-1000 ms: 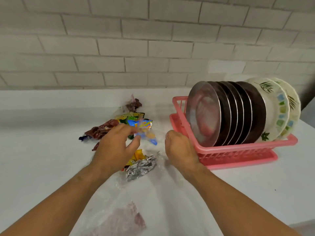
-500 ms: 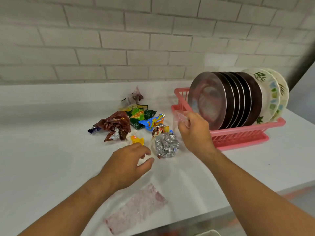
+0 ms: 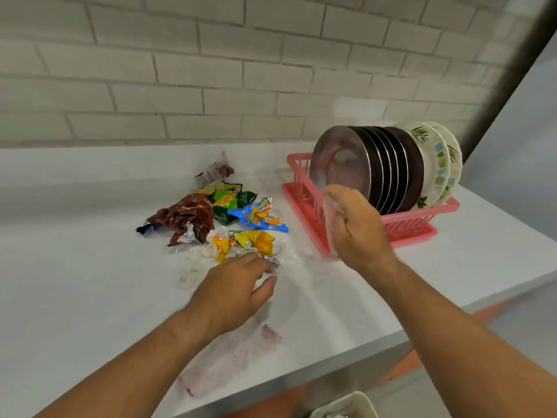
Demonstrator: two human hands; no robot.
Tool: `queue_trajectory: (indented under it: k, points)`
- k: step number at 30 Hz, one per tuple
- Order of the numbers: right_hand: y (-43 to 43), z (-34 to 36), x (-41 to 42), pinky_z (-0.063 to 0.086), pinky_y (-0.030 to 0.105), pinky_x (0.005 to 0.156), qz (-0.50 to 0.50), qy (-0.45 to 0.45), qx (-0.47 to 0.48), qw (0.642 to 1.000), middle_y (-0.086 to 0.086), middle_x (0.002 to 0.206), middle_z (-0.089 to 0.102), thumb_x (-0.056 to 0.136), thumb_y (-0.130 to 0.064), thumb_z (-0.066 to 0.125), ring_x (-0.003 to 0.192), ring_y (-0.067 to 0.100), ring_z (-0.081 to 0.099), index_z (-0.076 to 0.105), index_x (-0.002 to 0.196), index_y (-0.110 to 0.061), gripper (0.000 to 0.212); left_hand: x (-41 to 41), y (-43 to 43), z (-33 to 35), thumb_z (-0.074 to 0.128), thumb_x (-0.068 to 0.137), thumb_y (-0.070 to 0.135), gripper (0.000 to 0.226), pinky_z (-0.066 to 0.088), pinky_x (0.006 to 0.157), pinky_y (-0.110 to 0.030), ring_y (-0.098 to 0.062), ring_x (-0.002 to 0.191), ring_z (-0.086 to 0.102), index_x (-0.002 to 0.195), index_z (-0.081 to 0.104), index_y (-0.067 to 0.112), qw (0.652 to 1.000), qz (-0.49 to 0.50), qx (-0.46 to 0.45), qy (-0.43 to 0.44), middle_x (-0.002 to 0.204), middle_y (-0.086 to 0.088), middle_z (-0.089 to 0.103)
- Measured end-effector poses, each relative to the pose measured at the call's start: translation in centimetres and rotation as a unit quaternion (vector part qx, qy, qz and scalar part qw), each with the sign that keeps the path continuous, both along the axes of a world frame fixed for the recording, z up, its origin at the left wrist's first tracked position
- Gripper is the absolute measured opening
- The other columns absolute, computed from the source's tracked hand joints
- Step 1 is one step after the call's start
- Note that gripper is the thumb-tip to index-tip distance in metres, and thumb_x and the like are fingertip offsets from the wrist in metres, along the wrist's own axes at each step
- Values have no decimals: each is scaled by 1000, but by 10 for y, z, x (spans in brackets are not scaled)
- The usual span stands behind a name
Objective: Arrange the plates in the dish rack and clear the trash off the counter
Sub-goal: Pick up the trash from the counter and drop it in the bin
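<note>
- Head view, the trash: your left hand (image 3: 235,294) reaches palm-down over the crumpled silver foil scrap (image 3: 272,261) at the near edge of the litter pile on the white counter (image 3: 75,267). The fingers curve onto the foil, but whether they have closed on it cannot be told.
- Head view, the bag: your right hand (image 3: 358,233) is raised in front of the pink plastic dish rack (image 3: 422,220) and appears to pinch a thin clear plastic film (image 3: 329,227), blurred here.
- Head view, the pile: the crinkled brown wrapper (image 3: 184,218), green snack packet (image 3: 232,200), blue packet (image 3: 256,220) and yellow-orange wrapper (image 3: 253,240) lie touching, left of the rack.
- Head view, the plates: the round steel plates (image 3: 340,164) and white leaf-patterned plates (image 3: 434,164) stand on edge in the rack.
- Handling: the wrappers look near weightless, springy and slick. Gather several in a closed fist, since a flat push may scatter them. The foil should hold a squeeze.
</note>
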State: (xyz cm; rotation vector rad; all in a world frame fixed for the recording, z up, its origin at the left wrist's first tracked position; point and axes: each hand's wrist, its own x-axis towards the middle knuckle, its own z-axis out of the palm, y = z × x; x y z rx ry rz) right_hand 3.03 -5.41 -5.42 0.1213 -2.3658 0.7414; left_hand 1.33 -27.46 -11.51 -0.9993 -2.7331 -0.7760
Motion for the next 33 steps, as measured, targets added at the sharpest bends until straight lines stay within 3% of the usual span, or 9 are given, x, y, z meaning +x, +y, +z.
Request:
queue_trajectory:
  k: [5, 8, 11, 14, 19, 24, 27, 30, 33]
  points:
    - [19, -31, 19, 36, 21, 72, -36, -71, 48, 996, -7, 93, 49, 83, -20, 70, 78, 3, 38, 57, 111, -17, 31, 6, 41, -5, 43, 96, 42, 34, 45, 87, -31, -16, 107, 54, 119, 59, 22, 997, -38, -66, 4, 118, 5, 57]
    - [43, -38, 33, 43, 31, 57, -68, -137, 11, 988, -8, 80, 45, 87, -1, 52, 68, 10, 41, 44, 80, -23, 24, 7, 76, -11, 40, 98, 41, 42, 39, 100, -32, -19, 122, 45, 130, 50, 16, 992, -37, -118, -25, 136, -1, 46]
    - [68, -42, 50, 40, 17, 46, -83, -169, -29, 982, -2, 78, 45, 87, 4, 46, 66, 15, 40, 37, 70, -21, 31, 2, 111, -17, 36, 100, 43, 53, 23, 113, -34, -24, 143, 19, 142, 35, 11, 985, -10, -151, -88, 156, -10, 20]
    - [89, -47, 60, 44, 22, 62, -85, -173, -13, 981, -2, 88, 50, 88, 4, 45, 77, 17, 50, 40, 76, -22, 29, -6, 136, -18, 29, 103, 40, 57, 13, 116, -44, -36, 145, 6, 148, 20, 6, 969, 60, -212, -116, 158, -19, 7]
    - [115, -56, 70, 57, 51, 68, -97, -235, -99, 962, 4, 94, 60, 89, 5, 44, 79, 29, 62, 43, 82, -28, 33, -6, 152, -47, 30, 102, 27, 51, 26, 111, -47, -39, 137, 24, 149, 15, 12, 947, 126, -271, -115, 149, -16, 28]
    - [119, -64, 74, 50, 32, 58, -92, -227, -151, 958, 5, 81, 62, 91, -18, 65, 72, 22, 61, 42, 90, -25, 23, 17, 157, -49, 48, 84, -3, 74, 23, 111, -50, -32, 129, 33, 148, 20, 21, 951, 108, -288, -24, 141, -7, 35]
    - [116, -63, 72, 45, 21, 65, -55, -282, -169, 943, -6, 91, 60, 76, -29, 82, 79, 12, 62, 42, 106, -26, 50, 27, 155, -49, 49, 82, -5, 65, 24, 107, -51, -31, 125, 35, 141, 32, 17, 953, 117, -275, -46, 134, -9, 37]
    - [115, -64, 70, 40, 20, 80, -40, -312, -119, 942, -5, 114, 55, 83, -5, 71, 94, 12, 53, 40, 130, -23, 59, 33, 151, -42, 44, 98, 19, 32, 40, 93, -42, -28, 116, 40, 129, 43, 13, 972, 122, -190, -66, 124, -8, 40]
    - [117, -65, 68, 38, 20, 84, -41, -322, -67, 943, 1, 118, 53, 88, 5, 54, 96, 13, 48, 44, 133, -17, 50, 39, 141, -23, 56, 92, 44, 41, 45, 89, -40, -22, 110, 40, 117, 50, 12, 979, 128, -128, -93, 116, -5, 40]
